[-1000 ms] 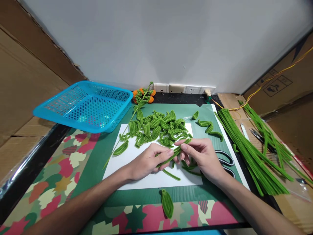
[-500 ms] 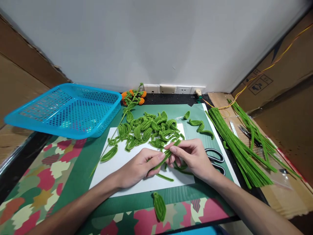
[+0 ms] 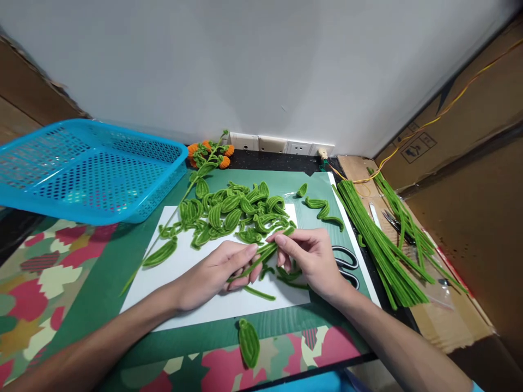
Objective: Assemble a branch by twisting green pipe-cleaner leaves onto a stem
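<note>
Between my two hands runs a fuzzy green pipe-cleaner piece (image 3: 265,253), several strands lying side by side. My left hand (image 3: 231,265) pinches its lower end with thumb and fingers. At the upper end, my right hand (image 3: 308,253) grips it between thumb and forefinger. Just beyond is a heap of green pipe-cleaner leaves (image 3: 231,209) on a white sheet (image 3: 183,294). A loose green strip (image 3: 260,294) lies below my hands, and a single finished-looking leaf (image 3: 249,344) rests near the table's front edge. Black-handled scissors (image 3: 346,257) lie partly behind my right hand.
A blue perforated basket (image 3: 98,169) stands at the left. An orange-flowered stem (image 3: 204,163) leans across the sheet's left side. Bundled green pipe cleaners (image 3: 376,239) lie at the right beside cardboard (image 3: 453,316). Wall sockets (image 3: 272,145) with a plugged-in cable run along the back.
The whole view has shifted, so things sit farther left. My left fingers have opened out somewhat along the green piece, showing more of its strands. Both hands still hold it.
</note>
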### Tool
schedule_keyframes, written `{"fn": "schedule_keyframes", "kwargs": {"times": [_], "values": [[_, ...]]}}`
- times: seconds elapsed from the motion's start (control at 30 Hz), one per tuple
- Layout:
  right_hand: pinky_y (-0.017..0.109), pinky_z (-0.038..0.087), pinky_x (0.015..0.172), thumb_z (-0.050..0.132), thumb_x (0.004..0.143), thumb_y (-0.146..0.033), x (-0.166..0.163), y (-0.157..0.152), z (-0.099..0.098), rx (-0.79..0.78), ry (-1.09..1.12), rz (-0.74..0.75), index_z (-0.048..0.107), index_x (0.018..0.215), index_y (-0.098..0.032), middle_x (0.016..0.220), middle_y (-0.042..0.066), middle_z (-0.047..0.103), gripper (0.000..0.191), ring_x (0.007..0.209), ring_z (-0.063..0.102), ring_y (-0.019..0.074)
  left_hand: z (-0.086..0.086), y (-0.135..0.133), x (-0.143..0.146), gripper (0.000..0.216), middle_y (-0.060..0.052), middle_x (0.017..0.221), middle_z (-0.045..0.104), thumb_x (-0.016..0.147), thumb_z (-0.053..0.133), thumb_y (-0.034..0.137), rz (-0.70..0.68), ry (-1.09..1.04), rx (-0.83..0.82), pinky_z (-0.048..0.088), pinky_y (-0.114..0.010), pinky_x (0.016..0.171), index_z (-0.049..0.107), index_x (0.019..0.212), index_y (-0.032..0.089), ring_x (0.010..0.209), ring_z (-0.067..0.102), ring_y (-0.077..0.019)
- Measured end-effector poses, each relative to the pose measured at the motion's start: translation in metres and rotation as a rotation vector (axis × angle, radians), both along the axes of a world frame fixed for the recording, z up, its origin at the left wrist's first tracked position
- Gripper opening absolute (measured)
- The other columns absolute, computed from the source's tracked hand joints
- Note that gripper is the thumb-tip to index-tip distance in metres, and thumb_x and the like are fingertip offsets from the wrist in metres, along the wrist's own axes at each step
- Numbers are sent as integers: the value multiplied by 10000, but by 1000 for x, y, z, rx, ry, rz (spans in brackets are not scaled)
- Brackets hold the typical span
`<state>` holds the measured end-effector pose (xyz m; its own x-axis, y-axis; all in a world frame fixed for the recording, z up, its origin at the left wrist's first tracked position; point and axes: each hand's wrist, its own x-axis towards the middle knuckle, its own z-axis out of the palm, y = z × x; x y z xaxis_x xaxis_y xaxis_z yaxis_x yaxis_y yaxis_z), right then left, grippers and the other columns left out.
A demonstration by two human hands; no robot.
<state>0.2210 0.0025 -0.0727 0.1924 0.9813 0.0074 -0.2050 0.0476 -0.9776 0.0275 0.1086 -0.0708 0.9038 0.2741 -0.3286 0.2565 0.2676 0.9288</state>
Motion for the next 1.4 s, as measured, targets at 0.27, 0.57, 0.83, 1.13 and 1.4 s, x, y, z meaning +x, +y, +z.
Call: {"fn": "schedule_keyframes", "kwargs": {"times": [0.27, 0.57, 0.83, 1.13, 1.4], "values": [[228, 453, 501, 721, 976, -397, -4, -4, 2, 33, -22, -137, 845, 929, -184, 565, -27, 608, 250, 470, 530, 84, -4, 0, 0, 596, 77, 492, 283, 1032, 482, 627, 180, 43, -88, 136, -206, 415, 515, 651, 170, 426, 211, -60], [238, 479, 515, 703, 990, -363, -5, -5, 2, 87, -81, -229, 809, 783, -182, 550, -25, 616, 295, 462, 535, 89, -5, 1, 1, 505, 79, 531, 303, 942, 641, 533, 271, 27, -254, 140, -187, 364, 425, 629, 201, 417, 203, -57], [246, 472, 522, 700, 997, -362, -1, -5, -1, 103, -118, -269, 754, 694, -187, 563, -21, 621, 355, 480, 537, 96, -3, 1, 3, 457, 82, 521, 315, 946, 616, 459, 332, -2, -251, 139, -170, 359, 374, 643, 218, 410, 186, -55], [260, 457, 535, 713, 998, -366, 3, -3, -6, 115, -101, -278, 736, 678, -190, 587, -18, 626, 366, 478, 532, 97, -4, 1, 3, 464, 84, 520, 324, 960, 607, 469, 344, 3, -206, 144, -155, 370, 361, 657, 219, 420, 195, -53], [280, 454, 567, 717, 994, -365, 7, -1, -7, 120, -96, -305, 736, 668, -185, 567, -14, 636, 372, 473, 526, 106, -5, 2, 4, 470, 81, 509, 338, 968, 586, 469, 330, -15, -178, 144, -157, 366, 341, 651, 224, 406, 208, -50]]}}
